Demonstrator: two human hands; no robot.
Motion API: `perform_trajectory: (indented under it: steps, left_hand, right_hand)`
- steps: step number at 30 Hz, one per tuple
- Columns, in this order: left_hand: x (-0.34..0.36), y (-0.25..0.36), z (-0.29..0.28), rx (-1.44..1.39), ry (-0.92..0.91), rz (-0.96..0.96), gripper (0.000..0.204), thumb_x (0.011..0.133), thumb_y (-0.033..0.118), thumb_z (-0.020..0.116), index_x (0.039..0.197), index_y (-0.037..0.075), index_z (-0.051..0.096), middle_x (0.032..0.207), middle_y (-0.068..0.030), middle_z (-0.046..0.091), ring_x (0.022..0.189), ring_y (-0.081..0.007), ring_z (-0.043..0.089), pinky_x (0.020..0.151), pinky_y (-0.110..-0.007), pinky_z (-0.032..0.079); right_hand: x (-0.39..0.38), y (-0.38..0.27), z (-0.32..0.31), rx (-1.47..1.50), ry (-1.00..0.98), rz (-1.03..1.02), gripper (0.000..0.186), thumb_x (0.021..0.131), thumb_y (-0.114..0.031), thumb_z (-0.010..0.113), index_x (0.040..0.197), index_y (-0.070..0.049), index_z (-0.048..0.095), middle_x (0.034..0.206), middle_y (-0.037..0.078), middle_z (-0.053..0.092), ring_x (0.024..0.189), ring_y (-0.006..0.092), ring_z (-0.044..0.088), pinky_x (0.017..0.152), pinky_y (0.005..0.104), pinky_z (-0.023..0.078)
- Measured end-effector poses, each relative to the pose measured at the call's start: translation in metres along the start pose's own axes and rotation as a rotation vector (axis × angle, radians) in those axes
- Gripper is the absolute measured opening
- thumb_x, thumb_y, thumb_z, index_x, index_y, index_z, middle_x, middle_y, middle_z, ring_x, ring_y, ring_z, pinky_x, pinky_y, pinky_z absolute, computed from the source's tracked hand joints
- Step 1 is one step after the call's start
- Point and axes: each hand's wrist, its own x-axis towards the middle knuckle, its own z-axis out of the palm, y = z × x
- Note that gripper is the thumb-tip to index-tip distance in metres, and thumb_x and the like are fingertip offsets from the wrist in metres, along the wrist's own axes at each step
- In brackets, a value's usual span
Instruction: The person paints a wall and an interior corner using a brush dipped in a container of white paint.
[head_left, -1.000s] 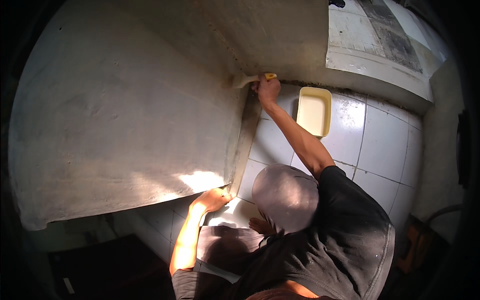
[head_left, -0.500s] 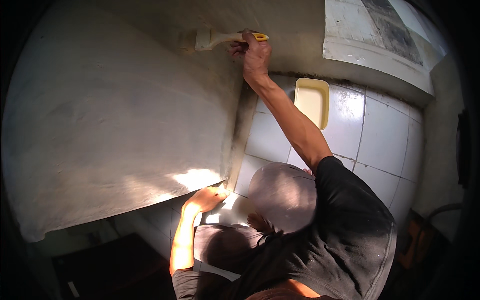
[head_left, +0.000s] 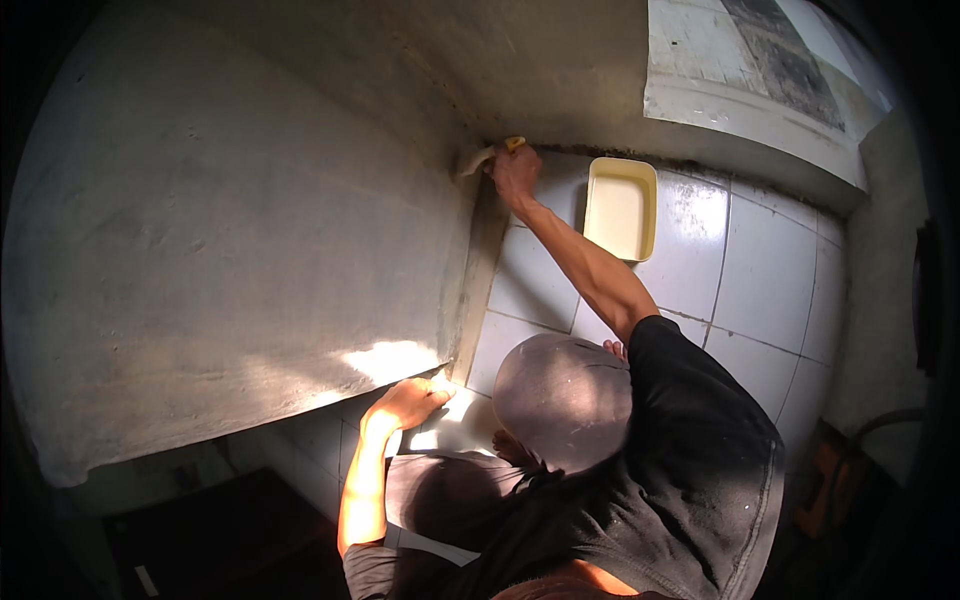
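My right hand (head_left: 517, 175) is closed around a paintbrush (head_left: 478, 161) with a pale body and a yellow handle end. Its bristles are against the foot of the grey wall (head_left: 250, 240), in the corner where two walls meet. My left hand (head_left: 408, 402) is at the lower end of the same wall, beside its bottom edge. Its fingers are bent together in bright sunlight, and what they hold, if anything, is hidden by glare. On the floor, right of my right hand, is a rectangular yellow tray (head_left: 651, 215) with cream-coloured paint inside.
White floor tiles (head_left: 765, 265) with dark joints extend around the tray. A narrow grey ledge (head_left: 481, 265) runs along the wall's foot. My bent knee (head_left: 565, 400) is close to the wall. A pale panel (head_left: 700, 50) is at the upper right; an orange object (head_left: 822, 480) is at the lower right.
My right hand has brought the paintbrush down from higher on the wall to its foot in the corner. The left hand has stayed almost in place.
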Motion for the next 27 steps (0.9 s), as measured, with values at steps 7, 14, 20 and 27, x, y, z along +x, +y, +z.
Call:
perform_trajectory:
  steps: [7,14,20,27]
  left_hand:
    - [-0.007,0.003,0.0,0.008,0.005,0.129,0.042,0.102,0.04,0.056,0.102,0.0,0.069,0.092,-0.0122,0.071,0.086,-0.0216,0.062,0.084,-0.033,0.049]
    - [-0.005,0.007,0.0,-0.009,-0.009,-0.035,0.042,0.102,0.04,0.055,0.104,0.001,0.069,0.094,-0.0136,0.071,0.087,-0.0215,0.063,0.085,-0.034,0.049]
    - [0.016,-0.02,0.014,0.116,0.035,0.042,0.035,0.101,0.035,0.053,0.107,0.004,0.069,0.1,-0.0167,0.072,0.091,-0.0333,0.067,0.082,-0.039,0.051]
    - [0.023,0.01,0.002,0.117,-0.029,0.097,0.052,0.098,0.049,0.052,0.101,0.001,0.072,0.096,-0.0211,0.071,0.09,-0.0354,0.068,0.086,-0.043,0.051]
  right_hand:
    - [0.0,-0.07,-0.02,0.735,-0.081,0.123,0.028,0.094,-0.024,0.063,0.089,0.003,0.065,0.069,0.012,0.066,0.054,0.0199,0.065,0.049,0.0304,0.05]
    - [-0.008,0.046,-0.028,-0.048,0.115,0.049,0.034,0.093,-0.027,0.065,0.085,0.005,0.064,0.067,0.013,0.066,0.055,0.022,0.066,0.054,0.0362,0.052]
    - [-0.006,-0.019,-0.005,-0.023,0.04,-0.053,0.034,0.091,-0.026,0.065,0.08,0.006,0.063,0.061,0.016,0.063,0.056,0.0264,0.069,0.057,0.0394,0.052]
    - [0.01,-0.29,0.025,0.562,-0.127,-0.33,0.03,0.092,-0.022,0.066,0.077,0.003,0.064,0.062,0.011,0.065,0.049,0.0177,0.063,0.047,0.0312,0.05]
